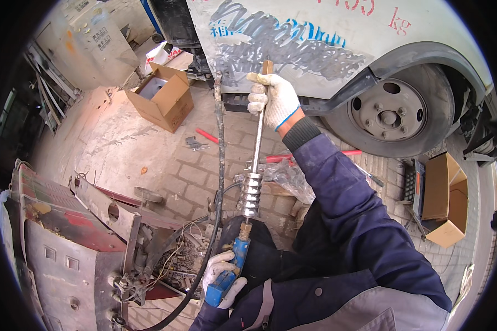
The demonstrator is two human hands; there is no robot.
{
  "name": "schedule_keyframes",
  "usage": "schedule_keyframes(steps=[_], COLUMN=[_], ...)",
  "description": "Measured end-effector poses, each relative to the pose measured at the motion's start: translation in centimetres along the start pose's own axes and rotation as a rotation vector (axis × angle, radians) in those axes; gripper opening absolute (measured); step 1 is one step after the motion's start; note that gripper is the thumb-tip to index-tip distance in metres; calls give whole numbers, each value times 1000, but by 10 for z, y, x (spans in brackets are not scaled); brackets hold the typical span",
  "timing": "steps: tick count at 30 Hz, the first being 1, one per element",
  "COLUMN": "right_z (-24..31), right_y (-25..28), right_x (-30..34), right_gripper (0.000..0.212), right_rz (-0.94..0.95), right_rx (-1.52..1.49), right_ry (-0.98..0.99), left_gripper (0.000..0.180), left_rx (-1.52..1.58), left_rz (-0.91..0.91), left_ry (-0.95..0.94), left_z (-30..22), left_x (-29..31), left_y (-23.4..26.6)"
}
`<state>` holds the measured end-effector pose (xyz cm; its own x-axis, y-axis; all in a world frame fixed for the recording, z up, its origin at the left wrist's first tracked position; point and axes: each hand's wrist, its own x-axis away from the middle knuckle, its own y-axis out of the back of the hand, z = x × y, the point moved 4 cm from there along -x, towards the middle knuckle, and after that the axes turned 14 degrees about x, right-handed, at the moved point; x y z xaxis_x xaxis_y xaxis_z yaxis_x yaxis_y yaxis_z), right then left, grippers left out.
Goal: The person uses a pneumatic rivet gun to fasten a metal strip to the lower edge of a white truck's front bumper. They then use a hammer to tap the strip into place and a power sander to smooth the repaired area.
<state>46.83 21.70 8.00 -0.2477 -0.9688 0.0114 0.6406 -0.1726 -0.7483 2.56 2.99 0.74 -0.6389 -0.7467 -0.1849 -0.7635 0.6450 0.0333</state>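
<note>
My left hand (220, 276), in a white knit glove, is closed round the blue handle of an air hammer (241, 251). A chunky silver spring retainer (250, 196) sits ahead of the handle, and a long steel shank (258, 143) runs on from it. My right hand (273, 99), in a white glove with a blue cuff edge, wraps that shank near its far end. A brass-coloured square tip (268, 67) stands out past the fingers, in front of a white vehicle panel (292, 71) with scribbled-over paint.
A dark hose (220, 154) runs along the tool's left side. An open cardboard box (163, 99) stands far left, another (446, 198) at right. A vehicle wheel (392, 113) is at back right. A worn metal machine (77, 265) fills the left. Clear plastic wrap (295, 179) lies on the paving.
</note>
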Motion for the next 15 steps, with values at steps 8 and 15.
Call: schedule_keyframes(steps=[8, 15], right_z=[-6, -2], right_y=[-1, -3], right_x=[-3, -4], right_gripper=[28, 29], right_rz=[-25, 6], right_rx=[-9, -6], right_ry=[-9, -4], left_gripper=[46, 46], left_rx=[8, 23], left_rz=[-20, 1], left_ry=[7, -12], left_z=[-4, -2], left_x=[0, -4], left_y=[1, -2])
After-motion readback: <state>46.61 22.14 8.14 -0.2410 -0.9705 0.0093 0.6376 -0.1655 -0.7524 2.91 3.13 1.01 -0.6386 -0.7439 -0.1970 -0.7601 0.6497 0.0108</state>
